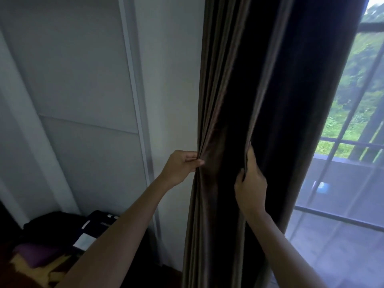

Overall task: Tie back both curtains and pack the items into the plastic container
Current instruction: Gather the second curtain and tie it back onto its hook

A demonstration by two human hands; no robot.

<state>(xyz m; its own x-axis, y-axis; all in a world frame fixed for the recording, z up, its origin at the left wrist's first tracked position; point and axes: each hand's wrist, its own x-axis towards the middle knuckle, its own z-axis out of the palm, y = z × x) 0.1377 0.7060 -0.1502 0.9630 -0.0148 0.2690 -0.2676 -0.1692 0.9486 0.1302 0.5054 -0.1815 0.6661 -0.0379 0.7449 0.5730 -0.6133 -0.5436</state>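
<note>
Here the left hand point(182, 165) pinches the left edge of the dark curtain point(270, 100). The right hand point(250, 183) grips a fold further right, hands apart.

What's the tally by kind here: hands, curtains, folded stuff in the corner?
Hands: 2, left hand and right hand, each gripping a fold of the curtain
Dark brown pleated fabric curtain: 1
Folded cloth items at lower left: 3 told apart, black, purple, yellow; the pile is dim, so maybe more
Total: 6
</note>
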